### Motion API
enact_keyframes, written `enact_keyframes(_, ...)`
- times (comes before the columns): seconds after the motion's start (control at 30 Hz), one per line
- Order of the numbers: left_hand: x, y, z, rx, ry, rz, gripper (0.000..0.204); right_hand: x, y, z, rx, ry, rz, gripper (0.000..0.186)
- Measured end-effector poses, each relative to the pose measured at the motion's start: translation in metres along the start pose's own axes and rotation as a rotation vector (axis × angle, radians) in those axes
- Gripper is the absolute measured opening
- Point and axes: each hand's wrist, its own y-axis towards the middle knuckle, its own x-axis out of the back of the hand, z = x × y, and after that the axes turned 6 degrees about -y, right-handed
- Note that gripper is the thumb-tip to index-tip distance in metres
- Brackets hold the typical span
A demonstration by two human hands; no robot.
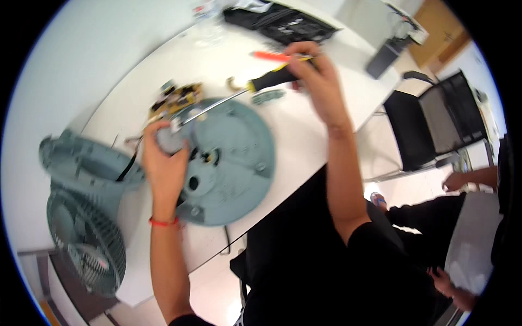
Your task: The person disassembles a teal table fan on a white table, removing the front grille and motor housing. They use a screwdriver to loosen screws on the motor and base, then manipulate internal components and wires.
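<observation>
My left hand is closed round a small round grey part with a white piece on top. In my right hand is a screwdriver with a black and yellow handle. Its long metal shaft slants down to the left, and the tip meets the white piece or lies just in front of it; I cannot tell which. An orange-red stick-like thing also juts from the right hand's fingers, its kind unclear. Beneath the left hand lies a large grey-green plastic disc with holes and raised posts, partly hidden by that hand.
A grey-green fan with a grille and an opened housing stands at the left. Beyond the disc are a brown circuit board and a small green board. A black bag lies farther back. Right: a chair and another person.
</observation>
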Motion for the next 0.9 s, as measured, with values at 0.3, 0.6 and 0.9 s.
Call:
enact_keyframes(0.3,0.001,-0.005,0.009,0.072,-0.121,0.002,0.044,-0.008,0.000,0.005,0.038,0.076,0.019,0.024)
enact_keyframes(0.6,0.003,-0.004,0.015,0.098,-0.191,0.024,0.044,-0.008,0.001,0.001,0.023,0.103,0.056,0.033)
enact_keyframes(0.9,0.002,-0.004,0.015,0.085,-0.225,0.051,0.043,-0.004,0.002,-0.004,0.026,0.156,0.087,0.031)
